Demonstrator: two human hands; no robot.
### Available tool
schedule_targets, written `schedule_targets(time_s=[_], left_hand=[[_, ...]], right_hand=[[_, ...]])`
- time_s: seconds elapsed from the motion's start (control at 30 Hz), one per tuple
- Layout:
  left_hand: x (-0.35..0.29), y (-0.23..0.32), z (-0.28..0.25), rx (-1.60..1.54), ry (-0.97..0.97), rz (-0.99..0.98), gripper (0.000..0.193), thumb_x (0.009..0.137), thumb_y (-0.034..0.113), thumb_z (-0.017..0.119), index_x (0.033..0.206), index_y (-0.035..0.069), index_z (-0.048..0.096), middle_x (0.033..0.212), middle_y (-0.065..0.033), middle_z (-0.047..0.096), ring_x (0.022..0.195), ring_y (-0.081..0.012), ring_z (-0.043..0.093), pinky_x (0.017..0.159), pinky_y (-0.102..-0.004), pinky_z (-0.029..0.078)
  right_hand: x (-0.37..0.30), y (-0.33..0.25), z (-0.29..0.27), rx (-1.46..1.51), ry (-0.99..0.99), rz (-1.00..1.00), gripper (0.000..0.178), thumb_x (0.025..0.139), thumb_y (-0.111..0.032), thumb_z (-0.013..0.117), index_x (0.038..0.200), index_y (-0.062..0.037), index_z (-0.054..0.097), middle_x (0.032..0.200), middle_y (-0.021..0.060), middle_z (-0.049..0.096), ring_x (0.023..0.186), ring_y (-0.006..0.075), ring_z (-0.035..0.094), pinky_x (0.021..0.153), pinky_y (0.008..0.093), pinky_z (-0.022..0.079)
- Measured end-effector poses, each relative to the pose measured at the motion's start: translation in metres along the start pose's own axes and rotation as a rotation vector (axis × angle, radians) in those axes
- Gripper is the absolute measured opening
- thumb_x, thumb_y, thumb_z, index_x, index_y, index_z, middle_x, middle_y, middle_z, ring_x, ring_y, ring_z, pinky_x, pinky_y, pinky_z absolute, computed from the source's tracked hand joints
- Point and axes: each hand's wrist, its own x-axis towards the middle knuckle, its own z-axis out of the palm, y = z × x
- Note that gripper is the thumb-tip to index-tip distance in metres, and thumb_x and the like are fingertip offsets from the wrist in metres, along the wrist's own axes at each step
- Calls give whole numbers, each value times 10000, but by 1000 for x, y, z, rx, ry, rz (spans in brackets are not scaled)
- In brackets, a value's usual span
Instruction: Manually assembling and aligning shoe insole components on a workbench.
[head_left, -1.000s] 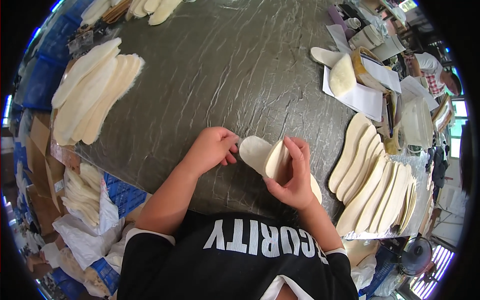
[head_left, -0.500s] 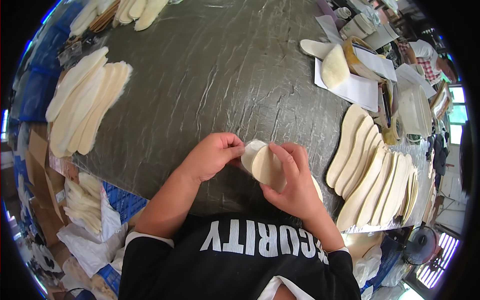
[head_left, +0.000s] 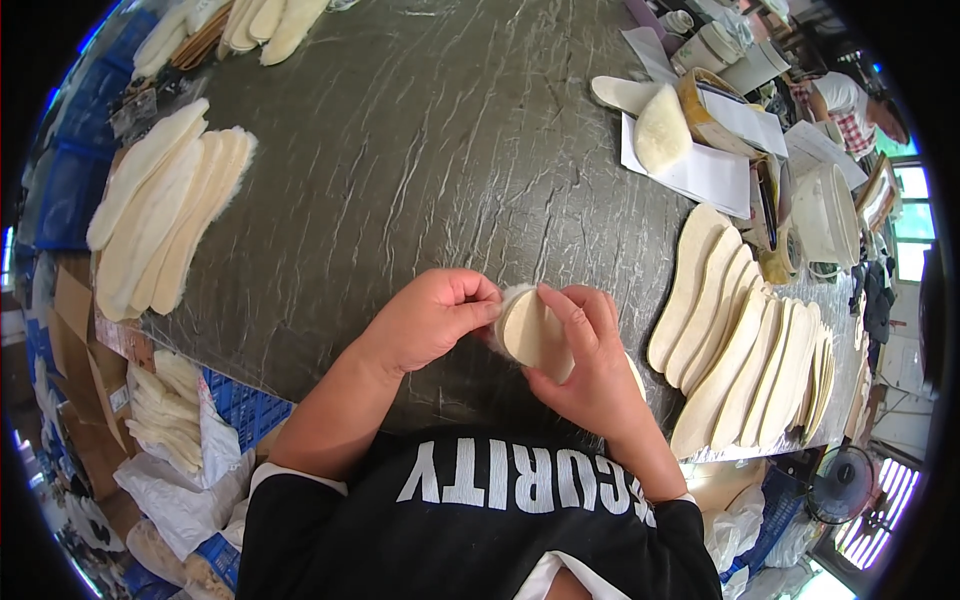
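A cream insole [head_left: 536, 333] is held over the table close in front of me. My right hand [head_left: 592, 368] grips its sides, thumb underneath and fingers across the far edge. Behind its rounded end lies a white fleecy layer [head_left: 513, 297], whose fuzzy edge sticks out past the rim. At that end my left hand [head_left: 440, 315] is closed, thumb and forefinger pinching the fleecy edge. The other end of the insole shows below my right wrist, mostly covered by the hand.
Rows of overlapping insoles [head_left: 745, 345] lie on the right of the dark table [head_left: 400, 140]. Fleecy insoles [head_left: 175, 215] are stacked at the left. A fleece piece [head_left: 663, 130] rests on white paper [head_left: 715, 180] beside tubs at the far right. Another person [head_left: 845, 105] is beyond.
My left hand has shifted slightly right with the white layer, which now sits more nearly in line with the insole's end. My right hand has stayed nearly still.
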Motion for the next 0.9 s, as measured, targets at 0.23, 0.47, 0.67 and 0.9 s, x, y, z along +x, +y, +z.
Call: schedule_targets(time_s=[0.23,0.47,0.67,0.9], left_hand=[[1,1,2,3,14,7,124,932,70,588,922,-37,649,801,-32,641,747,-93,590,705,-250,497],[0,6,2,32,-16,-10,129,935,59,580,966,-49,642,901,-66,658,822,-123,627,766,-271,520],[-2,8,7,69,28,33,129,933,64,580,907,-42,648,796,-38,645,746,-99,601,700,-260,505],[-12,19,15,310,53,81,104,924,38,570,883,-40,624,860,-52,640,782,-102,586,721,-250,489]], right_hand=[[-1,0,0,15,1,2,770,630,-34,761,1337,-58,457,1167,168,478,1074,379,476,917,460,447],[-2,0,2,9,15,-16,769,635,-29,758,1340,-62,454,1168,164,478,1072,374,476,907,456,450],[-3,1,3,14,22,-14,778,631,-25,762,1344,-65,452,1171,163,479,1076,372,476,905,452,452],[-6,4,9,50,37,-14,788,628,-29,777,1345,-77,453,1199,177,464,1087,382,475,920,454,448]])
